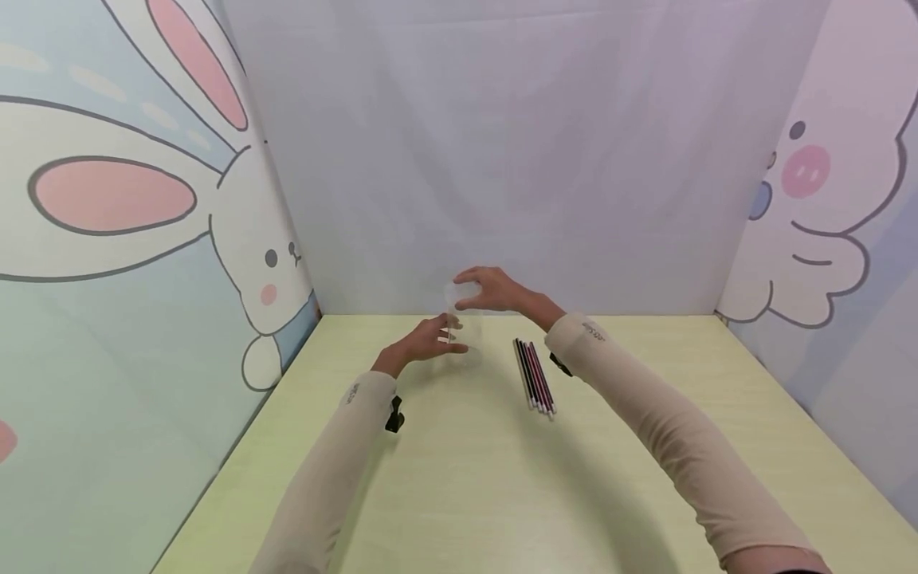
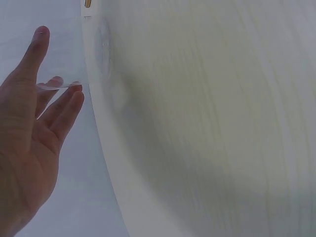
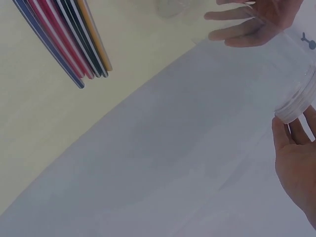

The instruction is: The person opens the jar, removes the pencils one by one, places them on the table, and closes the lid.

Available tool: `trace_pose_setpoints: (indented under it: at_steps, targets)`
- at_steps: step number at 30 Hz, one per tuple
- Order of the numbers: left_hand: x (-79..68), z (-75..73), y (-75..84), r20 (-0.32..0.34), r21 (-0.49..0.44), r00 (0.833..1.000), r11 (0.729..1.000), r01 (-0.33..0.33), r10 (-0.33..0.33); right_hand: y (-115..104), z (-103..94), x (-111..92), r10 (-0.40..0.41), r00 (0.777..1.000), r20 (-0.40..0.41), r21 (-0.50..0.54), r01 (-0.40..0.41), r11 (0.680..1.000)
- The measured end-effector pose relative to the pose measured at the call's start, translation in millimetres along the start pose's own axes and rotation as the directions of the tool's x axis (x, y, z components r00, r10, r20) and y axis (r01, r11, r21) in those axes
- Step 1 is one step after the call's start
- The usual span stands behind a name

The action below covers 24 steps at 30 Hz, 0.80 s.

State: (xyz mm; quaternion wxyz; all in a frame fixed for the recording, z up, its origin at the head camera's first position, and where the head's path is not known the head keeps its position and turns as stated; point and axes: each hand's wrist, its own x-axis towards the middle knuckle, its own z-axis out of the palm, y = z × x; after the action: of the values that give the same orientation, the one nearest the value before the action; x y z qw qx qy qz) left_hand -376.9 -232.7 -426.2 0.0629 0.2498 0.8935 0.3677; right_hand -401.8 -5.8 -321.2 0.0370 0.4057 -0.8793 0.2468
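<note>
A clear plastic jar [image 1: 464, 319] stands off the table at the far middle, see-through and faint. My right hand [image 1: 495, 288] grips its upper end from the right, fingertips and thumb at the ridged rim [image 3: 296, 101]. Lower down, my left hand [image 1: 430, 339] holds the jar from the left, the thumb on the near side and the fingers behind, showing through the plastic. The clear lower edge [image 2: 59, 88] crosses those fingertips in the left wrist view. Beneath, a small clear round piece [image 2: 103, 47] lies on the table near its back edge.
Several slim pencil-like sticks [image 1: 534, 376] lie side by side right of the jar, dark and red with pale near ends. Behind the table hangs a pale curtain [image 1: 502, 159]. Cartoon-printed panels [image 1: 143, 335] stand at both sides.
</note>
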Motion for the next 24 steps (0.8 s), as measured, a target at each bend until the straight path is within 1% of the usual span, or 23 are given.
trace_pose_setpoints:
  at_steps: [4,9,14,17,18,20,24]
  targets:
    - [1.5,-1.4,1.1,-0.003,-0.003,1.000,1.000,-0.022,0.022,-4.7,-0.9,-3.7,0.043,0.998,-0.038,-0.015,-0.044,0.999]
    - [1.6,-1.2,2.8,0.005,-0.012,1.000,1.000,-0.009,0.009,-6.1,0.4,-9.0,0.119,0.990,-0.078,-0.041,-0.123,0.992]
    - [2.0,-0.2,4.7,0.001,-0.020,1.000,1.000,-0.004,0.004,-0.8,0.1,-14.7,0.193,0.973,-0.128,-0.032,-0.198,0.980]
    - [2.0,-0.6,4.8,-0.002,-0.021,1.000,1.000,-0.005,0.005,1.8,-0.8,-17.5,0.228,0.962,-0.148,-0.003,-0.231,0.973]
    - [1.9,-0.9,5.0,-0.001,-0.024,1.000,1.000,-0.007,0.007,2.6,-1.0,-17.8,0.224,0.963,-0.152,0.008,-0.226,0.974]
    - [1.4,-1.2,4.9,-0.001,-0.018,1.000,1.000,-0.008,0.008,4.2,-0.5,-16.9,0.198,0.970,-0.139,0.022,-0.197,0.980]
    - [0.1,-0.9,4.7,-0.001,-0.010,1.000,1.000,-0.005,0.005,6.5,1.6,-12.7,0.092,0.994,-0.062,0.042,-0.089,0.995]
